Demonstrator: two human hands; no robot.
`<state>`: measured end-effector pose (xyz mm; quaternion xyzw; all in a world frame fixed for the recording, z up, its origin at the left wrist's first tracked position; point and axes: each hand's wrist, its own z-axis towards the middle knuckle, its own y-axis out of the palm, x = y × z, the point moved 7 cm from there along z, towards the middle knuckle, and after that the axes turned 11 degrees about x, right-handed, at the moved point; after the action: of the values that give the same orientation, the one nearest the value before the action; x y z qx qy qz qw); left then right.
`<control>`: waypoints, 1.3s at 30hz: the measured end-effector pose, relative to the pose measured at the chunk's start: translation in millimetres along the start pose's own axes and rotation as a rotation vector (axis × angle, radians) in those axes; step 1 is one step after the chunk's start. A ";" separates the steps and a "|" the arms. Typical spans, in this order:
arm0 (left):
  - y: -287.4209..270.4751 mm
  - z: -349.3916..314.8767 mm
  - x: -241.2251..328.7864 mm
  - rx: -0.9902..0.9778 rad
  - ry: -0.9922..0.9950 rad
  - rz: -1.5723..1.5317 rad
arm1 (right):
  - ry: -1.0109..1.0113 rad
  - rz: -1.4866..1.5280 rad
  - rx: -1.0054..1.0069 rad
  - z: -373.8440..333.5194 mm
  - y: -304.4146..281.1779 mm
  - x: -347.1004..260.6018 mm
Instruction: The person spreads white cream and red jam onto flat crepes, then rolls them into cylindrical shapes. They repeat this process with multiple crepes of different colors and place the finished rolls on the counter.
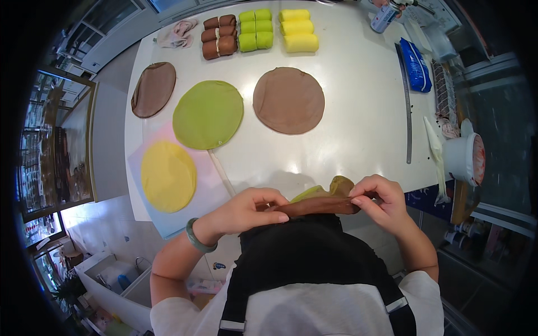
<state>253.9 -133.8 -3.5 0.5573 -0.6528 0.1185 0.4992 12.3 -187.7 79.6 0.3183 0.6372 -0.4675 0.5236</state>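
At the table's near edge, I hold a brown crepe (316, 206) between both hands, partly folded over. A green crepe (309, 192) and a darker, olive-brown piece (341, 183) show just behind it. My left hand (246, 208) pinches the crepe's left end between thumb and fingers; my right hand (385, 200) pinches its right end. Flat crepes lie farther off: a light brown one (288, 101), a large green one (208, 115), a yellow one (168, 176) and a dark brown one (153, 89) with a folded edge.
Along the far side sit brown rolls (219, 37), green rolls (256, 30) and yellow rolls (298, 31). A crumpled cloth (177, 33) is beside them. At right are a long ruler (407, 106), a blue packet (415, 65), a piping bag (434, 151), a white tub (463, 159) and a can (385, 18).
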 end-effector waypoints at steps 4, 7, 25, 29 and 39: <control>-4.3 -6.9 32.4 0.074 0.227 0.050 | 0.021 0.045 0.068 -6.0 -14.3 -4.9; -11.8 -1.0 57.4 0.231 0.453 0.215 | 0.104 0.021 0.091 6.9 -14.0 8.8; -112.1 88.6 -5.2 0.556 0.650 0.779 | -0.426 -0.377 0.228 74.7 34.4 136.8; -113.4 89.4 -27.2 0.547 0.523 0.823 | -0.459 -0.390 0.211 59.1 41.2 150.1; -95.5 76.3 -31.0 0.429 0.883 1.129 | -0.659 -0.544 0.067 28.9 59.6 164.3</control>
<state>291.3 -202.7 -102.4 0.1233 -0.5412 0.6942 0.4583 35.4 -206.8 -95.0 -0.0111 0.4810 -0.6858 0.5461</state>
